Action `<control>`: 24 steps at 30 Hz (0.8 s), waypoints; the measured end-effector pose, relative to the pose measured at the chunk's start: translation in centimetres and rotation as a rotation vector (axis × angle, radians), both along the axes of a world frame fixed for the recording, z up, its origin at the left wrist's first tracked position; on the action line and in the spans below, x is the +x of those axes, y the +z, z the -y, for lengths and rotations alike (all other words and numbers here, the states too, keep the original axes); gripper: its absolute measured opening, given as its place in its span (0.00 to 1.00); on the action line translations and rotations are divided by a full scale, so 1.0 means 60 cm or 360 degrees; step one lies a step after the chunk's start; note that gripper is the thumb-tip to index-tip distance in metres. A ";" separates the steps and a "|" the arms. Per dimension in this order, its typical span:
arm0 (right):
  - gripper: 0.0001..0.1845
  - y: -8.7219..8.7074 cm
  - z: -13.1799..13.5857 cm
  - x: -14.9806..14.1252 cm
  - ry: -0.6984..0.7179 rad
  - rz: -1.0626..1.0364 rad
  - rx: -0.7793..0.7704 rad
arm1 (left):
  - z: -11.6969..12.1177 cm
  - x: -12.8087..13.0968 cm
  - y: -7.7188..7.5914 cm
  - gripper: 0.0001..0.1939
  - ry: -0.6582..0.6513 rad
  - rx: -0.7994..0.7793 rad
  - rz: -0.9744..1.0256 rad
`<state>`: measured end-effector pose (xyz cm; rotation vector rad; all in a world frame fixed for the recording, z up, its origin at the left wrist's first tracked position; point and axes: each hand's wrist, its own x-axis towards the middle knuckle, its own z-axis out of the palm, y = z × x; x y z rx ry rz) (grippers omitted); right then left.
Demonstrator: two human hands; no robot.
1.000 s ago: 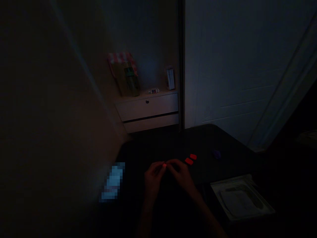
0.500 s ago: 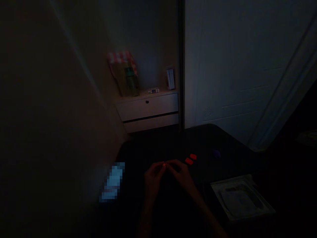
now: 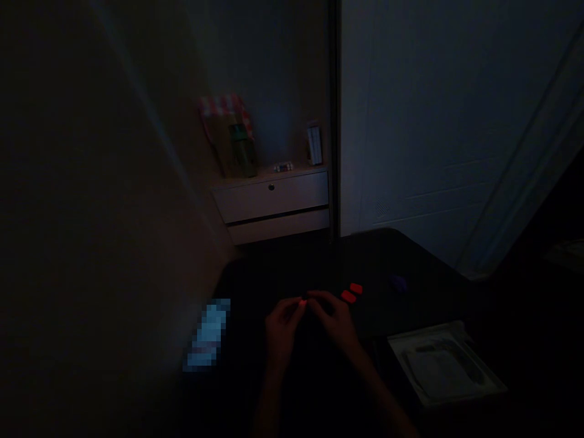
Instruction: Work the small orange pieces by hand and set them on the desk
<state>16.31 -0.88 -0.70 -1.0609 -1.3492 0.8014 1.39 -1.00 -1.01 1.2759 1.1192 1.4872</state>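
In dim light, my left hand (image 3: 280, 325) is closed in a pinch on a small bright red piece (image 3: 303, 302), too small and dark to name. Close by, its fingertips almost meeting the left ones, my right hand (image 3: 335, 319) is curled into a pinch as well. A tiny dark spot shows at the right fingertips, and I cannot make out what it is. Two flat red pieces (image 3: 348, 297) lie side by side on the black table (image 3: 283, 271), just right of my right hand. Farther right on the table rests a small purple object (image 3: 398, 283).
A lit, pixelated screen (image 3: 207, 334) is at the left. At the lower right stands a pale square box or tray (image 3: 410, 371). Behind the table are a white drawer unit (image 3: 296, 194), a green-capped bottle (image 3: 243, 149), small boxes (image 3: 314, 145) and a white door (image 3: 410, 121).
My right fingertips have shifted up slightly, with a dark spot now showing at them. My left hand keeps its pinch on the red piece almost unmoved.
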 end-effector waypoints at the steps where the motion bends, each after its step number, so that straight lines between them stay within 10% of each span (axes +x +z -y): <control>1: 0.13 0.000 0.000 0.000 0.0020 -0.0004 -0.0012 | 0.001 0.000 0.002 0.15 0.0000 0.0000 -0.0006; 24: 0.14 0.006 0.002 0.002 0.0171 0.0004 -0.0103 | 0.007 0.001 0.014 0.11 0.0021 0.0094 0.0000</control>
